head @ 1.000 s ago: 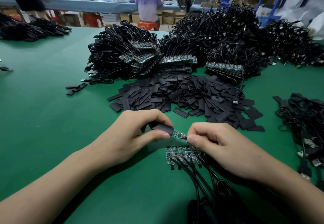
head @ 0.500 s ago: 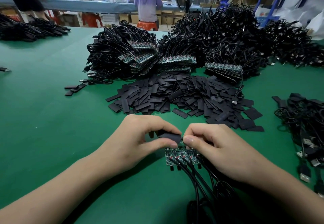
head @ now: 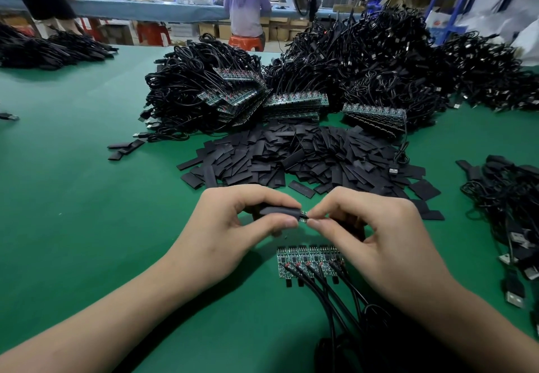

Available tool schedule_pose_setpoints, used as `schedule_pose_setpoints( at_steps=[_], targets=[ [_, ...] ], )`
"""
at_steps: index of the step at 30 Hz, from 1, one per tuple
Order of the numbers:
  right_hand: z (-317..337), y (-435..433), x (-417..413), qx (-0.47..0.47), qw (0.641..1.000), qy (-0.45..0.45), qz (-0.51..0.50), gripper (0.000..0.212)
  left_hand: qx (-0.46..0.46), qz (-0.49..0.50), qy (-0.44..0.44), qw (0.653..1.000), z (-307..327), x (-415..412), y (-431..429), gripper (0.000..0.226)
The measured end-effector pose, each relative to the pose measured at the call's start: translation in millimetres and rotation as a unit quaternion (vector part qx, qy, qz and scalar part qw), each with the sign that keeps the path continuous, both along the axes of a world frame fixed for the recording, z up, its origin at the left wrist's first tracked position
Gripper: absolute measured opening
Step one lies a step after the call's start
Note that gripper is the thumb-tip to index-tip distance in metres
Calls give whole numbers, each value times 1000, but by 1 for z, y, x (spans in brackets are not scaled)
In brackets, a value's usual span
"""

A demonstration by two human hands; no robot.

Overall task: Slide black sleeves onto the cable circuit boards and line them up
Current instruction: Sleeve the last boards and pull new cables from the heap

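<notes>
Pinching in left hand [head: 233, 222], thumb and curled fingers, black sleeve [head: 279, 211] held over green mat [head: 87, 226], covering circuit board [head: 304, 217] save its end, gripped by right hand [head: 374, 226] fingertips; nearer, row of bare boards [head: 306, 259] on mat.

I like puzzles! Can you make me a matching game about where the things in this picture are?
1 single sleeve
2 row of circuit boards
3 sleeve pile
4 orange stool

a beyond the table
b pinched by the left hand
c lying flat on its near side
d heaped in its middle

Pairs: 1-b, 2-c, 3-d, 4-a
</notes>
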State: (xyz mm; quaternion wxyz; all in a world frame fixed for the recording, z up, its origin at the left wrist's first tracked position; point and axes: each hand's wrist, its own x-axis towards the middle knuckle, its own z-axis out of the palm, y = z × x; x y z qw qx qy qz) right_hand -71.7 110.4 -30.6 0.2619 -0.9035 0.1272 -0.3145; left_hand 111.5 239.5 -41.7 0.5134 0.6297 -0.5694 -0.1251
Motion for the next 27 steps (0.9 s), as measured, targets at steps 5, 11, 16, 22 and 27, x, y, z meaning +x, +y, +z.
schedule_pose_setpoints(
  at_steps=[5,11,16,22,27],
  targets=[
    [-2,2,1,-1,1000,-10,11,6,10,-12,-13,1000,-1,-1,0,17],
    [-4,3,4,33,999,-30,-25,11,-8,-9,4,1000,1,-1,0,17],
    [-3,3,4,28,998,-27,-39,5,-18,4,1,1000,0,-1,0,19],
    [-1,3,3,-10,1000,-18,-24,4,-14,3,-8,1000,0,-1,1,17],
    [-1,6,3,-20,999,-21,-15,7,-8,-15,-17,1000,0,-2,1,18]
  ],
)
